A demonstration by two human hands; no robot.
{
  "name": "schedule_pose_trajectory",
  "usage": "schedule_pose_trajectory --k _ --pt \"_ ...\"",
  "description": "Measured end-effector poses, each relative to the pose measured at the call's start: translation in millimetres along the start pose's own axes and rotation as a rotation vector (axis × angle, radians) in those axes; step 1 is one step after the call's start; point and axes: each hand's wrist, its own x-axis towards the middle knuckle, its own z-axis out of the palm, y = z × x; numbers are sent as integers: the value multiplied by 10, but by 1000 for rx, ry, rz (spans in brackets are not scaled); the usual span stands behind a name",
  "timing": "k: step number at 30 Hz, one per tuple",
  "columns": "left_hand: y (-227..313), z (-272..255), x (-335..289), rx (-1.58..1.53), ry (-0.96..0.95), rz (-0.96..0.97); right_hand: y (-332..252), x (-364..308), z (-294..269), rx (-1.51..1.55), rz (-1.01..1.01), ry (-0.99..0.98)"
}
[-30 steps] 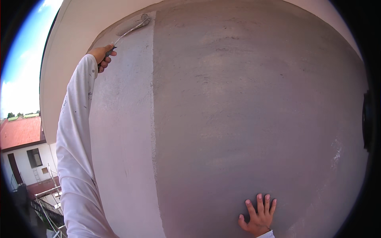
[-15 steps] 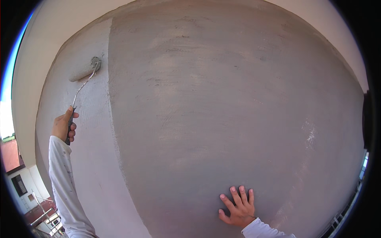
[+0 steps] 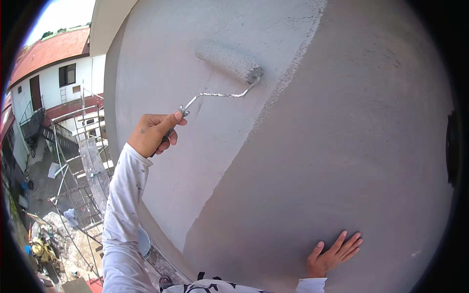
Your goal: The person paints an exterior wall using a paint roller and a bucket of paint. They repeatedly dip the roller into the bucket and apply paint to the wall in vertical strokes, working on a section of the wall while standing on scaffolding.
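Observation:
My left hand (image 3: pixel 159 134) is closed round the dark handle of a paint roller (image 3: pixel 227 61). Its grey, paint-coated sleeve lies on the wall, and a bent metal rod joins it to the handle. Under the roller, the wall carries a band of light grey paint (image 3: pixel 171 93) with a rough edge running diagonally. Beyond that edge the wall is a darker, bare grey (image 3: pixel 332 141). Lower down on this darker part, my right hand (image 3: pixel 334 255) rests with fingers stretched out and nothing in it.
Metal scaffolding (image 3: pixel 80 161) with a plank (image 3: pixel 93 166) stands at the left, high above a yard with debris. A bucket (image 3: pixel 144 241) is beside my left arm, near a foot (image 3: pixel 166 282) on a narrow platform. A white building with a red roof (image 3: pixel 53 49) is behind.
My view has turned left and down, bringing the scaffolding and yard into sight. The roller now shows lower and closer, still in my left hand. My right hand's fingers are closer together on the wall.

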Motion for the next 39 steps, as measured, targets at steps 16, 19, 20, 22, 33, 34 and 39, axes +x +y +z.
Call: schedule_pose_trajectory --k 16,19,20,22,33,34,39 --pt "-2965 -946 -982 133 -109 -511 -566 -56 -34 -137 -152 146" --pt "-3527 -926 -1083 169 -136 -489 -684 -201 -26 -114 -146 172" --pt "-3720 -964 -1121 185 -150 -521 -789 -205 -35 -95 -124 183" --pt "-4087 -1036 -1187 216 -182 -573 -904 -222 -55 -107 -129 175" --pt "-5873 -1003 -1446 538 -249 -726 -1551 -679 390 -147 -312 185" --pt "-6049 -979 -1469 571 -259 -743 -1631 -728 457 -138 -328 180" --pt "-7106 -906 -1571 654 -302 -852 -2120 -1037 785 -108 -408 173"
